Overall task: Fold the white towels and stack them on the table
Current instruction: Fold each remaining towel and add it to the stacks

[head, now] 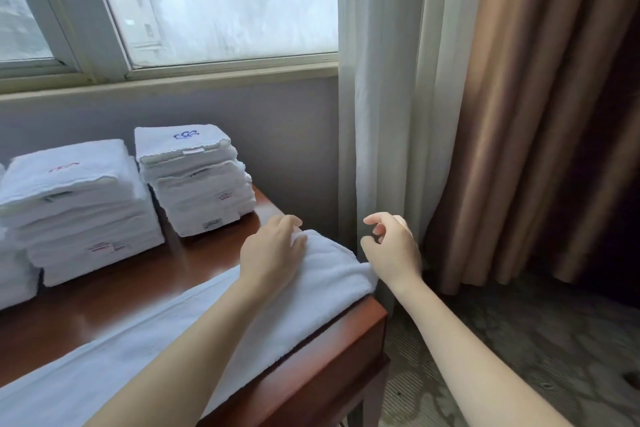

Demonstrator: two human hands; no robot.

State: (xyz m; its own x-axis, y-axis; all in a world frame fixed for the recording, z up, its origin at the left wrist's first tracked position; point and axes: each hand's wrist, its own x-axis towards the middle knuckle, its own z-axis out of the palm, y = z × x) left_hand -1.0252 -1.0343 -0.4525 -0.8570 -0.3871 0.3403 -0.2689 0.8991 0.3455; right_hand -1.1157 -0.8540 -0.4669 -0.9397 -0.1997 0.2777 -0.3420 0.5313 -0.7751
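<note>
A brown wooden table under a window is seen, with curtains hanging at its right end. A long white towel is laid along the near edge of the table, folded lengthwise it seems, and its far end is bunched at the right corner. Much of the work appears to be done: two tall stacks of folded towels are set at the back left, a second stack just beside the first, and part of another pile is cut off at the left edge. This towel is judged to be only partly folded and not yet stacked. The left hand is pressed on the bunched end, fingers curled into the cloth. The right hand is held just off the corner, fingers loosely bent and parted, with nothing gripped.
</note>
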